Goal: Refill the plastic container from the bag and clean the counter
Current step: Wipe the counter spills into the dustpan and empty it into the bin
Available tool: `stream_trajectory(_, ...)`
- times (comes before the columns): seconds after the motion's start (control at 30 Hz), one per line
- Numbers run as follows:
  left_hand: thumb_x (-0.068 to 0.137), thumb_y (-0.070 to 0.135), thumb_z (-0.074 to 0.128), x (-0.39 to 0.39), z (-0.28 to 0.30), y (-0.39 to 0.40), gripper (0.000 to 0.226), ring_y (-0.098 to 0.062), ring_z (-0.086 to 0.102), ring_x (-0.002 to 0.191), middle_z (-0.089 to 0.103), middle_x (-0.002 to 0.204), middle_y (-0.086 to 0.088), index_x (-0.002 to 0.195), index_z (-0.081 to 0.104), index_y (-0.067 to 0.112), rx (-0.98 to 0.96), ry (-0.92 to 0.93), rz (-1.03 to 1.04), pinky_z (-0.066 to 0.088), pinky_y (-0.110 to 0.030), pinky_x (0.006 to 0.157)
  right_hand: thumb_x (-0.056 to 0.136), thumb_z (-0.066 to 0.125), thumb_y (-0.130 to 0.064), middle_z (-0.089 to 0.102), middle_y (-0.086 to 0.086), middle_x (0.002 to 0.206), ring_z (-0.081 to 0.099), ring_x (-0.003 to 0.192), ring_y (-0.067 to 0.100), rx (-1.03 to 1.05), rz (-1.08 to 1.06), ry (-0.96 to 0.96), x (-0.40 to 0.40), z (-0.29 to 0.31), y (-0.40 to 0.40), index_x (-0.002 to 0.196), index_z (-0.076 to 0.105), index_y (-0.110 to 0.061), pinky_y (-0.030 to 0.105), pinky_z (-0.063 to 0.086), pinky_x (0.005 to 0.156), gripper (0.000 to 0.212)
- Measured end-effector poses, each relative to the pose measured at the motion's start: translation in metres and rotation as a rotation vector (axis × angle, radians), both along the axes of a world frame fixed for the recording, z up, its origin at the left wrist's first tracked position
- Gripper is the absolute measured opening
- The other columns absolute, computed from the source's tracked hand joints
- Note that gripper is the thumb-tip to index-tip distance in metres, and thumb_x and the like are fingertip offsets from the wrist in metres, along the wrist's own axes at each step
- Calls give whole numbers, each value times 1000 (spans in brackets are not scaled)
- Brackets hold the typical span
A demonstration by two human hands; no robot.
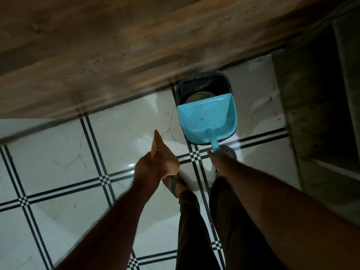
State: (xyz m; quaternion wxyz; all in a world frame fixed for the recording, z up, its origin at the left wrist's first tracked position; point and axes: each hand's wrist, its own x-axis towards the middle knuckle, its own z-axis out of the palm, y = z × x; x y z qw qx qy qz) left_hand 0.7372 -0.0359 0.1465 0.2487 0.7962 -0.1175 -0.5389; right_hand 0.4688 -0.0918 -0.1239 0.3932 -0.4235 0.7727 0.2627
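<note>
- Gripping the handle of the blue dustpan [207, 118], the right hand [216, 155] holds it over the dark bin [202, 84].
- Left of the bin, the left hand [150, 168] is clenched around an orange cloth [163, 154].
- Bin sits on the tiled floor [120, 121], tucked under the wooden counter [116, 45] edge.
- Crumbs lie in the dustpan.

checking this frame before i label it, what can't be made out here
Head view only:
- Bin contents: mostly covered by the blue dustpan lying across it; a pale round shape shows, unidentifiable.
- Right hand: grip on the dustpan handle is dim and small.
- Orange cloth in left hand: bunched, shape unclear.
- Counter: motion-blurred.
- Container and bag: not in view.
</note>
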Motion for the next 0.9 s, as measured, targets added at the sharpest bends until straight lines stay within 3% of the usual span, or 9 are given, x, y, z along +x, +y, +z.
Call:
stream_trajectory(0.13,109,22,61,9,2,-14,13,-15,73,93,77,86,8,103,73,25,75,73,79,57,-26,78,40,80,-78,69,-2,92,71,84,23,64,-24,49,-2,-7,-1,110,65,-30,44,64,71,86)
stream_trajectory(0.2,105,35,61,12,7,-19,16,-10,73,96,79,105,5,112,72,26,121,144,96,58,-28,85,48,91,-63,67,0,95,70,86,25,106,-15,37,4,17,-2,107,61,-31,45,65,72,74)
stream_trajectory(0.37,108,41,59,0,83,-40,29,-21,72,107,72,116,-2,127,61,19,-12,48,59,61,-36,86,72,67,-67,67,4,115,66,107,31,10,144,15,35,152,-34,125,63,-24,52,56,95,68)
stream_trajectory(0.43,103,51,57,-4,119,-52,56,-35,72,111,71,121,-21,132,57,3,-119,140,22,64,-49,90,89,57,-71,66,5,118,65,108,29,1,23,-273,51,226,-55,126,62,-21,43,53,97,62)
stream_trajectory(0.5,100,59,54,-8,166,-72,71,-39,70,115,69,133,-23,148,54,7,-116,148,-12,64,-53,93,102,53,-69,62,9,118,62,105,27,135,-357,-680,65,296,-75,115,62,-17,41,48,94,54)
stream_trajectory(0.6,107,60,50,-15,223,-104,62,-36,74,113,75,129,-17,139,64,8,-104,218,-23,61,-52,95,90,32,-93,70,7,128,61,126,31,392,-750,-1119,63,386,-99,130,65,-20,55,38,116,90)
stream_trajectory(0.67,105,50,54,-25,262,-125,53,-28,76,98,81,111,-16,124,73,4,-142,269,-61,57,-45,86,89,35,-92,74,7,133,65,128,27,334,-850,-1303,50,437,-113,135,69,-20,51,40,116,92)
stream_trajectory(0.77,91,27,68,-52,314,-154,20,-11,68,65,73,74,1,97,71,8,-209,107,-200,52,-27,64,85,78,-52,74,11,132,71,117,25,93,-895,-1396,23,503,-125,135,71,-18,44,53,108,61)
stream_trajectory(0.9,72,13,66,-108,379,-180,31,-15,64,70,72,80,1,102,72,10,-248,-57,-453,46,-21,55,91,77,1,70,26,137,66,129,46,-229,-803,-1248,-37,568,-120,136,67,-3,56,54,112,46)
